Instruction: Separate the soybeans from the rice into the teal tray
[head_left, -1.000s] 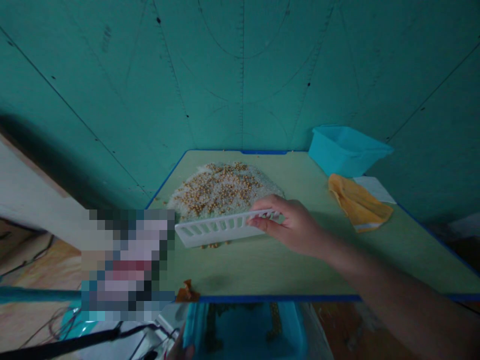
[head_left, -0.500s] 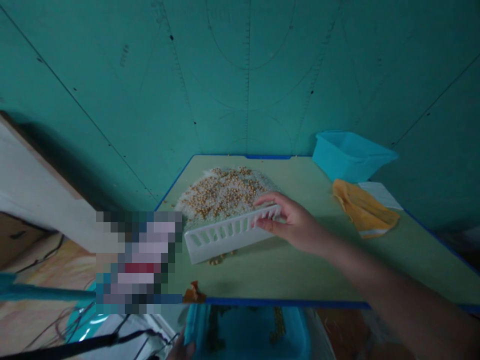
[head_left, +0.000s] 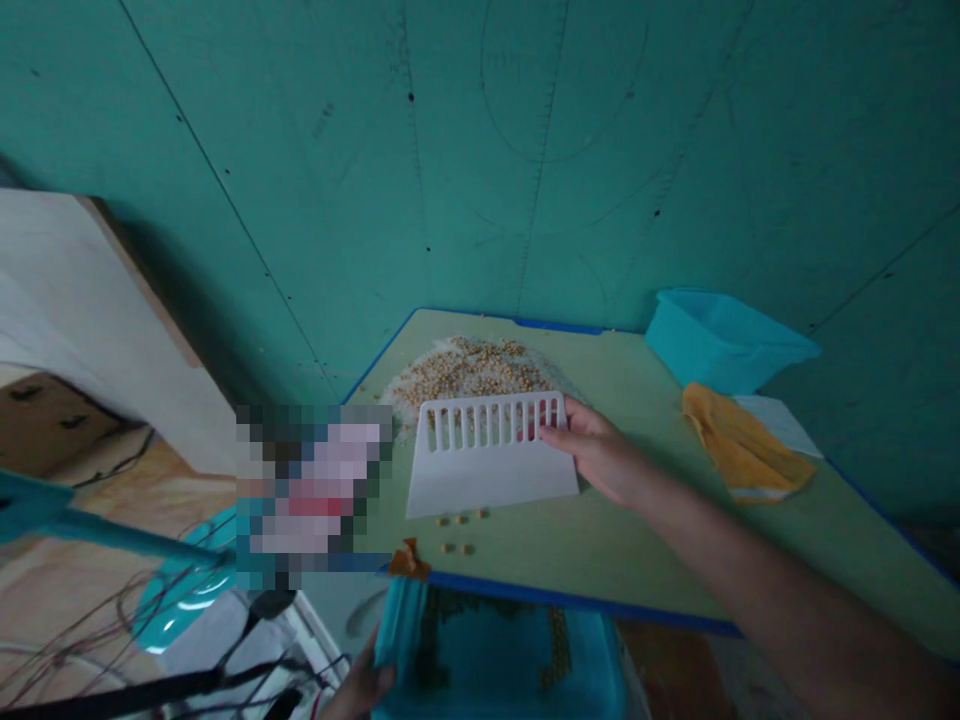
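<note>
Teal wall panels scored with thin lines back a pale green bench (head_left: 615,540) with a blue edge. On it the white slotted plastic scraper (head_left: 491,470) stands on its plain long edge, slots uppermost. Its long axis runs from 9 to 3 o'clock and its broad face is turned toward the camera. The right hand (head_left: 600,455) lies at 3 o'clock from the scraper, thumb and fingers clamped on that end.

The pile of white rice and yellow grains (head_left: 469,370) sits just behind the scraper at 12 o'clock. A few loose yellow grains (head_left: 457,520) lie before it at 6 o'clock. Below the bench's near edge, also at 6 o'clock, is the blue plastic tub (head_left: 510,660). The left hand (head_left: 360,690) is closed over its left corner. The right hand is the nearer one to the pile.

Against the frame half a second ago, the scraper has tipped up from a low slant to show its whole face, and more stray grains lie in front of it.

Far off at 2 o'clock rest a turquoise tub (head_left: 724,340) and a crumpled orange cloth (head_left: 742,450).
</note>
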